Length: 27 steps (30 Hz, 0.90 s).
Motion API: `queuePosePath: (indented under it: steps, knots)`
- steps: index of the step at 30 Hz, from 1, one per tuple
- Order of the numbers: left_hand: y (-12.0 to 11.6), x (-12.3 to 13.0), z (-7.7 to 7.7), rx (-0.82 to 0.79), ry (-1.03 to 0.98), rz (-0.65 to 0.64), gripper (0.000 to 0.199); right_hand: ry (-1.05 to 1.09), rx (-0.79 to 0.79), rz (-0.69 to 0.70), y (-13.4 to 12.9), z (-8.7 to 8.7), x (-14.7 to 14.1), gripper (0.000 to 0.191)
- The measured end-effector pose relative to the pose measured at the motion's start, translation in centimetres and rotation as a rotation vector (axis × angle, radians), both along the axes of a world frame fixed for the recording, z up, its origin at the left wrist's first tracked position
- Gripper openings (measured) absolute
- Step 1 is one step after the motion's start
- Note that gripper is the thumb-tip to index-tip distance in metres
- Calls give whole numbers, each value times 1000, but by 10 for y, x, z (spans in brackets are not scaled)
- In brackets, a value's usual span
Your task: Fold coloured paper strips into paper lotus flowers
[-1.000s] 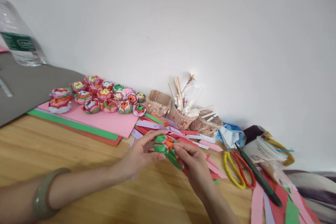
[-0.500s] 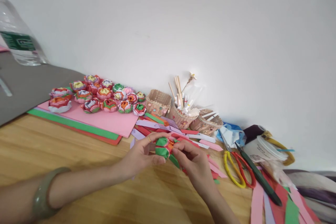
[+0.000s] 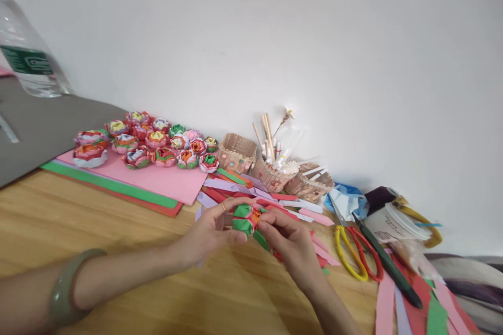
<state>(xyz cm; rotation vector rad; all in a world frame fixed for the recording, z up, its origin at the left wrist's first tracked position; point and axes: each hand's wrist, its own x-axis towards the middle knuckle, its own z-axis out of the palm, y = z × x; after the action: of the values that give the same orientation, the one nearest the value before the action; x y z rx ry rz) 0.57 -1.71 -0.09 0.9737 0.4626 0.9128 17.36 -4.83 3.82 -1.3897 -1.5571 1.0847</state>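
- Right now, the green, pink and orange paper flower is held between both hands, above the wooden table.
- Left hand: thumb and forefinger curve around the flower's green side, gripping it.
- Right hand: thumb and forefinger pinch at the orange centre — the exact bit gripped is hidden.
- Paper strips lie just beyond the hands.
- Scissors — yellow and red handled — rest right of them.
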Motion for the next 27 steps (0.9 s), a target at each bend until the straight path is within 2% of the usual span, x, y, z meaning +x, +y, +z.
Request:
queuePosePath:
  steps: [4,14,20,27]
  knots:
    - [0,-1,1,-55,-1,-10,59,-78,47,57,-1,0,3,27]
    - [-2,0,6,-33,30,-16,57,-212,202,25,0,-2,0,16]
    - [0,1,0,2,11,-11,55,-271,282,-30,1,-2,-3,16]
    - [2,0,-6,83,54,58,49,-320,321,-105,1,-6,-7,18]
